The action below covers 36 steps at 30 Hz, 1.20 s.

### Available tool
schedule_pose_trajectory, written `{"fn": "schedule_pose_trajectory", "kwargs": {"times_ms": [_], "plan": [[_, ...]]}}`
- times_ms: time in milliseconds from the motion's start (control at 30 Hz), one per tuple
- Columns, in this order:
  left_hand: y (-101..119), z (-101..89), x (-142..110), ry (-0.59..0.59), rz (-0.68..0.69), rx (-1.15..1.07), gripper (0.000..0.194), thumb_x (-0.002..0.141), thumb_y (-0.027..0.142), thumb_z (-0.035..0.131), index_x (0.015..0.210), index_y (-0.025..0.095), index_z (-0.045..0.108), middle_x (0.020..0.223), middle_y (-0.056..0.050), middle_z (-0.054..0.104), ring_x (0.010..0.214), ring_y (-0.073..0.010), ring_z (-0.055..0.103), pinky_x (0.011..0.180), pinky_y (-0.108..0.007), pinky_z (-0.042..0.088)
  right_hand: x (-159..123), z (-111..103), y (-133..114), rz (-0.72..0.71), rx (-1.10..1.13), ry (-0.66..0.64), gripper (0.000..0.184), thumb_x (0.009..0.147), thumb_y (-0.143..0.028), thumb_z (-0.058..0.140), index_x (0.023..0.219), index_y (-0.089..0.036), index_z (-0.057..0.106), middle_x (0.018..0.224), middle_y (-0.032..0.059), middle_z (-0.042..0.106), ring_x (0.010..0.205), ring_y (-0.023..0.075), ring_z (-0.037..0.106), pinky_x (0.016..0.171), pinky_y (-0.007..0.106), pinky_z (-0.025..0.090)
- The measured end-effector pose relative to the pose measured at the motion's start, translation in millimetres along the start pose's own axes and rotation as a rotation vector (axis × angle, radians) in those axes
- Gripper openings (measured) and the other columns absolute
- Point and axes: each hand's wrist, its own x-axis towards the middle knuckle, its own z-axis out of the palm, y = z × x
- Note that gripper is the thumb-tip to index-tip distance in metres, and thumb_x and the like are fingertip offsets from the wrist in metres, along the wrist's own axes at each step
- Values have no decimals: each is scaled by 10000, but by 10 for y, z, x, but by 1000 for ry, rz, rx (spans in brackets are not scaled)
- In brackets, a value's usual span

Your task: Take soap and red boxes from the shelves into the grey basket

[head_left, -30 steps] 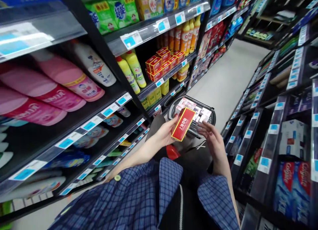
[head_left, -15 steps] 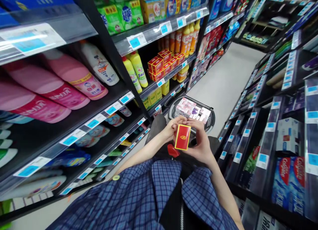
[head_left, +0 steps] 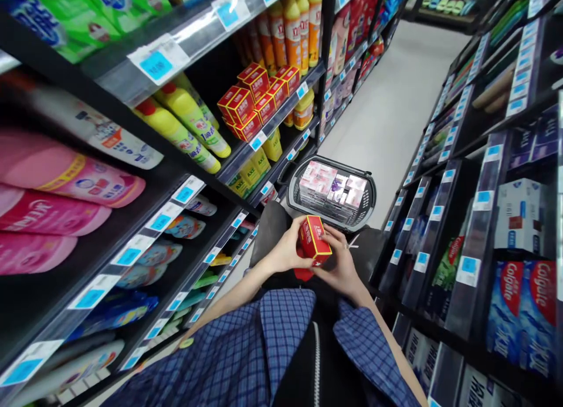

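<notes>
Between my two hands I hold a small red box (head_left: pixel 313 238) with yellow edges and pale lettering, tilted so two of its faces show. My left hand (head_left: pixel 288 250) grips the box along its left side, thumb near the lower corner. The fingers of my right hand (head_left: pixel 341 263) rest on its right side and lower end. A dark shopping basket (head_left: pixel 368 199) stands on the floor just past my knees, filled with pink and white packs (head_left: pixel 317 178). Similar red boxes (head_left: pixel 257 96) are stacked on the shelf at the left.
Left shelves carry yellow bottles (head_left: pixel 187 128), orange bottles (head_left: pixel 290 31), pink bottles (head_left: pixel 53 210) and green packs (head_left: pixel 88 20). Colgate boxes (head_left: pixel 505 307) sit on the right shelves. A pale aisle floor (head_left: pixel 369 102) runs ahead between the two shelf rows.
The box has turned in my hands, from a flat face with an emblem to a lettered face and a side. My view has shifted, bringing the left shelf's red boxes closer.
</notes>
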Motion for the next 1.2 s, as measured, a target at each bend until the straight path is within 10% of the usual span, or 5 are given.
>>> {"fn": "schedule_pose_trajectory", "kwargs": {"times_ms": [233, 433, 667, 933, 1200], "plan": [[-252, -18, 407, -133, 171, 513, 928, 530, 319, 813, 1342, 160, 391, 1330, -172, 454, 1276, -349, 405, 1098, -509, 320, -103, 5, 484, 609, 587, -3, 559, 781, -487, 643, 1242, -218, 476, 1261, 117, 553, 1107, 250, 583, 848, 391, 536], [-486, 99, 768, -282, 179, 420, 969, 529, 318, 828, 1373, 136, 388, 1375, -203, 390, 1309, -342, 369, 1104, -495, 312, -62, 47, 847, 625, 304, 171, 421, 748, -445, 655, 1057, -176, 556, 998, 67, 657, 905, 212, 613, 856, 376, 500], [-618, -42, 1289, -396, -50, 312, 516, 703, 206, 683, 1210, 212, 583, 1154, -61, 644, 1068, -227, 599, 969, -356, 434, 229, -411, 1083, 586, -3, -127, 389, 806, -408, 602, 1117, -177, 570, 1043, 67, 652, 915, 217, 602, 857, 388, 460], [-919, 70, 2447, -4, -352, 862, 433, 798, 357, 648, 1153, 134, 542, 1030, -133, 682, 981, -280, 641, 848, -355, 469, -253, -569, 1850, 887, -756, 414, 538, 856, -397, 481, 1264, -49, 527, 1285, 253, 508, 1189, 349, 446, 966, 505, 356], [-1396, 464, 3407, -155, -518, 1118, 431, 844, 335, 605, 1170, 60, 544, 1176, -234, 630, 1137, -297, 594, 877, -313, 461, -675, -446, 2125, 914, -1026, 469, 421, 850, -327, 480, 1220, -171, 606, 1367, 136, 464, 1160, 327, 393, 956, 478, 309]]}}
